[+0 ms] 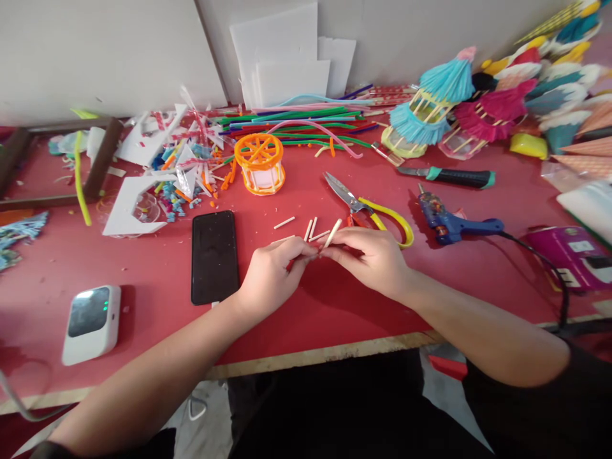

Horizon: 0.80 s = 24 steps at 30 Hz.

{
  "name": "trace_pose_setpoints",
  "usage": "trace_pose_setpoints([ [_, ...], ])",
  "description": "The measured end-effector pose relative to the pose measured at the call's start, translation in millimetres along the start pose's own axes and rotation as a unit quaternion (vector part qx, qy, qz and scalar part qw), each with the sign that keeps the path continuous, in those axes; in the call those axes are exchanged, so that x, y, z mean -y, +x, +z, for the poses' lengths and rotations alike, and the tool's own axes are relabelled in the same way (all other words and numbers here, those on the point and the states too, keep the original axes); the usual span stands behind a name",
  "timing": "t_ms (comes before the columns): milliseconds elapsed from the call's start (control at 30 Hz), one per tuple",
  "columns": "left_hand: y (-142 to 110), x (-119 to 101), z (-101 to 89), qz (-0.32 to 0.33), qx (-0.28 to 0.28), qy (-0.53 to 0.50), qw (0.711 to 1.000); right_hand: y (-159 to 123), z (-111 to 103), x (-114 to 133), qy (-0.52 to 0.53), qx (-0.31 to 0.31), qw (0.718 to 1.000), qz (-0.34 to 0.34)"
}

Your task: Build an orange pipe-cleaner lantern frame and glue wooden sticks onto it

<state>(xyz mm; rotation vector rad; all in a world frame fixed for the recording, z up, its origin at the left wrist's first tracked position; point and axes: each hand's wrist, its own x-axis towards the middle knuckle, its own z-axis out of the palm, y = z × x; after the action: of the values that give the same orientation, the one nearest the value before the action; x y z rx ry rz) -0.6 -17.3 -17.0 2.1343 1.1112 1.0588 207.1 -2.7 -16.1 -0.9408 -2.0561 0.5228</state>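
My right hand [370, 258] pinches a short pale wooden stick [333, 233] between thumb and forefinger, its upper end tilted to the right. My left hand [277, 271] is closed in a pinch, fingertips meeting those of the right; what lies between them is hidden. Just beyond the fingers, several more short sticks [285, 222] lie on the red table. Behind them stands a small orange-rimmed drum-like frame [259, 167] with a wheel-like top. Scissors [368, 207] with yellow and red handles lie close to my right hand.
A phone [215, 258] and a white device [92, 324] lie to the left. On the right are a glue gun [454, 220] with a cord and a utility knife [449, 176]. Pipe cleaners [306, 116], scraps [184, 185] and blue-roofed models [423, 121] line the back.
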Motion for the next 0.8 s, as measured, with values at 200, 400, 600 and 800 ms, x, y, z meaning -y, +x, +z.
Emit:
trace_pose_setpoints([
  [200, 2, 1, -2.1, 0.023, -0.009, 0.018, 1.000, 0, 0, 0, -0.014, 0.030, 0.999, -0.001],
  [400, 2, -1, -2.5, -0.001, -0.003, 0.030, 1.000, -1, 4, -4, -0.028, 0.056, 0.998, -0.008],
  [600, 1, -4, -0.5, -0.025, -0.002, 0.029, 0.999, -1, 8, -8, -0.099, 0.053, 0.993, -0.040],
  [800, 2, -4, -0.8, -0.035, 0.018, 0.038, 0.999, -1, 11, -7, -0.101, 0.067, 0.992, -0.036],
])
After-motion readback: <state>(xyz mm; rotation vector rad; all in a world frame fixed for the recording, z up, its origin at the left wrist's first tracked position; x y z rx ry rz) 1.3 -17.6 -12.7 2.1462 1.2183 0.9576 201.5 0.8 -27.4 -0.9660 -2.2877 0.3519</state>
